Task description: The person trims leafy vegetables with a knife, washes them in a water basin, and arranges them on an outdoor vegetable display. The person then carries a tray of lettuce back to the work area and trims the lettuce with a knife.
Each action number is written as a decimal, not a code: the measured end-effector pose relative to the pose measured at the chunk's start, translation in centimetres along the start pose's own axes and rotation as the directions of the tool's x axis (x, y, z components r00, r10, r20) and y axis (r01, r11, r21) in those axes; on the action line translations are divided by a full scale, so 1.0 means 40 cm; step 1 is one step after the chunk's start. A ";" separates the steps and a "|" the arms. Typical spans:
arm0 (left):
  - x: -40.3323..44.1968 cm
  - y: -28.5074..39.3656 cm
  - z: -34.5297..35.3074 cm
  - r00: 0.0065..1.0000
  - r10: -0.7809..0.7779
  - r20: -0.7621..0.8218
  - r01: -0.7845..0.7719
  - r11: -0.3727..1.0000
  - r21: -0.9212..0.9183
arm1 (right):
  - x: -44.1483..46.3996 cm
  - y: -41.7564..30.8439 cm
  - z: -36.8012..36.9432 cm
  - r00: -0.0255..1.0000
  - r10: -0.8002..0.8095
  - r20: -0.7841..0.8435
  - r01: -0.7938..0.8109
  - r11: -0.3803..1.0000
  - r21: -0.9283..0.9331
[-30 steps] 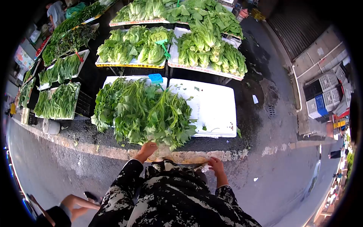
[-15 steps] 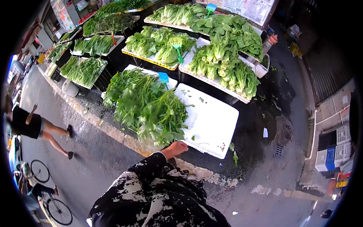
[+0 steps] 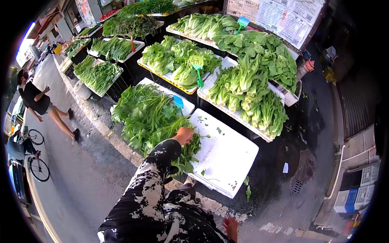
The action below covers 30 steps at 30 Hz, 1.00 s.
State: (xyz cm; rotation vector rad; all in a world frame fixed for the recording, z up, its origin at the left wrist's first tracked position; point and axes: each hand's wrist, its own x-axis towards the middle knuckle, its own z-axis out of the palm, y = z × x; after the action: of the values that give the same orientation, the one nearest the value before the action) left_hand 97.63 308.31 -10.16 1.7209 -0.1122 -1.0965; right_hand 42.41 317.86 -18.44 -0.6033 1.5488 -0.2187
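Leafy greens (image 3: 142, 115), one loose heap: dark, broad leaves and slender, paler stems are lying tangled across a white tray (image 3: 164, 90), hiding its near edge, stopping short of its far edge and spilling past its right edge.

Wears a loose, long-sleeved black top (image 3: 184, 216) printed all over with ragged off-white blotches, irregular in size and shape, like splashed or flaking paint. Has a roomy left sleeve (image 3: 142, 178) in the same pattern, with broad pale patches along the forearm and a mostly black stretch towards the wrist, ending short of the bare left hand (image 3: 184, 135); shows a bare right hand (image 3: 230, 224) too, rather blurred, probably beyond a matching cuff.
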 end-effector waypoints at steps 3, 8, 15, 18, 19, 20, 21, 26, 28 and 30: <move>0.117 0.109 0.019 0.992 0.090 -0.089 -0.078 0.988 0.132 | 0.059 0.119 -0.048 0.955 0.283 -0.090 -0.268 0.951 0.152; 0.357 0.248 0.034 0.867 0.434 -0.244 -0.313 0.857 0.409 | 0.056 0.047 -0.020 0.897 0.383 -0.220 -0.360 0.923 0.138; 0.467 0.417 0.071 0.764 0.522 -0.381 -0.302 0.810 0.503 | 0.137 -0.111 0.045 0.952 0.222 -0.211 -0.186 0.966 0.179; 0.484 0.447 0.086 0.773 0.427 -0.469 -0.229 0.877 0.422 | 0.059 -0.354 0.208 0.974 0.127 -0.186 -0.115 0.991 0.074; 0.487 0.457 0.091 0.763 0.367 -0.531 -0.178 0.910 0.373 | 0.070 -0.377 0.229 0.985 0.086 -0.147 -0.081 0.996 0.037; 0.486 0.465 0.096 0.766 0.367 -0.528 -0.178 0.910 0.374 | 0.077 -0.393 0.244 0.993 0.045 -0.106 -0.045 0.999 0.000; 0.481 0.466 0.100 0.750 0.365 -0.552 -0.196 0.919 0.341 | 0.082 -0.402 0.256 0.993 0.045 -0.109 -0.045 0.999 0.003; 0.438 0.466 0.107 0.687 0.481 -0.544 -0.267 0.864 0.427 | 0.080 -0.387 0.270 0.990 0.116 -0.085 -0.120 0.992 -0.042; 0.442 0.457 0.102 0.687 0.508 -0.520 -0.242 0.834 0.495 | 0.073 -0.349 0.239 0.986 0.150 -0.080 -0.153 0.988 -0.031; 0.469 0.440 0.102 0.641 0.563 -0.522 -0.284 0.806 0.519 | 0.058 -0.318 0.226 0.976 0.194 -0.099 -0.194 0.981 0.013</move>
State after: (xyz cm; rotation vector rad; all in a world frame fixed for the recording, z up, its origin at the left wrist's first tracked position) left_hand 112.80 287.28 -7.80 2.1998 -0.3029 -0.0469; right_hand 54.31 308.10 -14.99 -0.4401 1.6928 -0.1037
